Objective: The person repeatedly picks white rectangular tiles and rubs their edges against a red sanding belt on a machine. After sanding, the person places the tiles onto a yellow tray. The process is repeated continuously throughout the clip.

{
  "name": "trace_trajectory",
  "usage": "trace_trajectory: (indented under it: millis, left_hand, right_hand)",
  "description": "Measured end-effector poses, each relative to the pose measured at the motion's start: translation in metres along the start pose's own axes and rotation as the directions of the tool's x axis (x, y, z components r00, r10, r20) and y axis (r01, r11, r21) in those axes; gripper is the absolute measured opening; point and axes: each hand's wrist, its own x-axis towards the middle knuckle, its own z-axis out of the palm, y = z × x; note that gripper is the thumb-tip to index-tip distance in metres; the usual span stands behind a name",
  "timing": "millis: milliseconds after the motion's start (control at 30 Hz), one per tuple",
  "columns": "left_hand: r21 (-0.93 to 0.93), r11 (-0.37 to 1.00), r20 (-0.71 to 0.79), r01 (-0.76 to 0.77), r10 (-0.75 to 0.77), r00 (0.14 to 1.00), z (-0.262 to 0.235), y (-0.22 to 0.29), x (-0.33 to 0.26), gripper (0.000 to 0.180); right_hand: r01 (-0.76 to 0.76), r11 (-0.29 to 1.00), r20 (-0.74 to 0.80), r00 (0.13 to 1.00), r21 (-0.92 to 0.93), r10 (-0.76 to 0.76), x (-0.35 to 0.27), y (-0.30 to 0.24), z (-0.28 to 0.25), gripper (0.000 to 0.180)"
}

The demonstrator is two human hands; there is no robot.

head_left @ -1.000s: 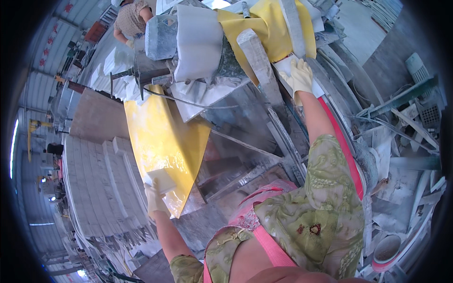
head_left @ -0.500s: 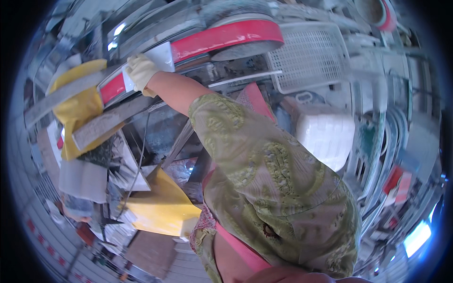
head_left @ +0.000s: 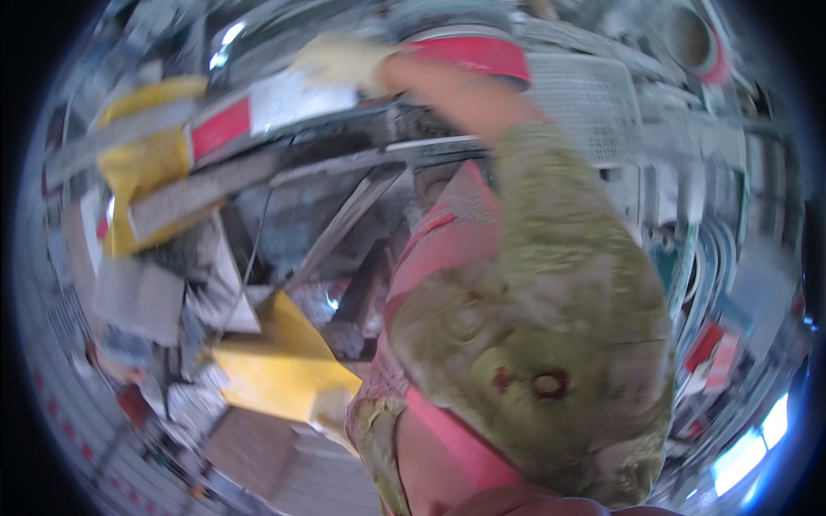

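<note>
Gloved right hand up on the red-and-white bar, everything smeared by blur.
The right hand's fingers rest on the bar near the top edge, but blur hides whether they curl around it. The big green sleeve blocks the middle of the view. Low down, the left hand is a pale smudge against a yellow sheet; its grip can't be made out. Another yellow sheet hangs at the left.
</note>
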Motion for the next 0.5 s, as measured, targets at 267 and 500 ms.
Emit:
trace_trajectory:
  millis: [267,500]
  left_hand:
    - [-0.087,0.989,-0.187,0.118,-0.133,0.973,-0.047,-0.04,-0.055,0.059]
    - [-0.118,0.981,-0.228,0.151,-0.175,0.958,-0.055,-0.049,-0.072,0.059]
  right_hand:
    - [0.346,0.847,0.388,0.903,-0.404,-0.184,-0.052,0.021,-0.079,0.057]
    - [0.115,0.982,0.229,0.962,0.149,-0.147,-0.035,-0.015,-0.007,0.032]
